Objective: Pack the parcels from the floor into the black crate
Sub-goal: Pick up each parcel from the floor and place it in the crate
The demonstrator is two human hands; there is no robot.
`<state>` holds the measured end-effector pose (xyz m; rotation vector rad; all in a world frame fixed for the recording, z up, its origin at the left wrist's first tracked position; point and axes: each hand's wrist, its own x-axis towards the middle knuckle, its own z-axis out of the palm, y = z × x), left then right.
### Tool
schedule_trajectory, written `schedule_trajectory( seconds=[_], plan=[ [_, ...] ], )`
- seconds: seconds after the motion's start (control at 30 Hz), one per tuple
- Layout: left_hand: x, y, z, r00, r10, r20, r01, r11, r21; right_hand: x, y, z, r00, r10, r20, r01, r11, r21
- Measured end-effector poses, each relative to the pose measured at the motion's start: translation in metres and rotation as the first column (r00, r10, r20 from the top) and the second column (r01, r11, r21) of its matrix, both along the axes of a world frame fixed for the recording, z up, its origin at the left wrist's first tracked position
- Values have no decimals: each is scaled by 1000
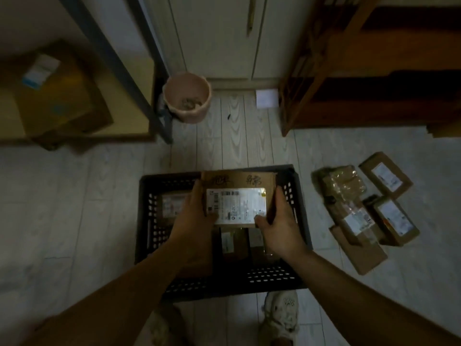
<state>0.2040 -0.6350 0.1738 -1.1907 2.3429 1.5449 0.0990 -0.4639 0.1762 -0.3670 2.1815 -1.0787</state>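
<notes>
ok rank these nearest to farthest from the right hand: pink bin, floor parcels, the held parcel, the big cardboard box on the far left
1. held parcel: gripped by the right hand itself, over the black crate
2. floor parcels: on the floor just right of the crate
3. pink bin: ahead and to the left, by the cabinet
4. big cardboard box: far left, farthest off

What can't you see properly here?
- Bottom of the crate, head view: hidden by the box and both arms.
- Writing on the box label, head view: too small and blurred.
- The packed parcels, head view: partly under the left hand and right hand.
- Inside the bin, head view: dim and blurred.
- The floor parcels, head view: overlapping, so uncountable.
</notes>
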Motion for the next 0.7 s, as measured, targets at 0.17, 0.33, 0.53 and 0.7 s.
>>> schedule_trajectory(
  seconds=[0.17,0.33,0.53,0.7],
  plan=[
    [-13,2,-115,987,-108,118,122,985,-121,-24,-5,-107,997,63,43,-65,996,55],
    [-16,-3,-184,900,-254,353,348,909,-231,-38,-16,-184,992,111,58,-118,983,138],
    [-20,-14,-229,844,-289,453,464,817,-343,-37,-33,-242,992,116,53,-124,974,191],
    [-15,-23,-254,832,-287,474,501,757,-420,-29,-37,-267,993,120,-17,-113,969,220]
  ],
)
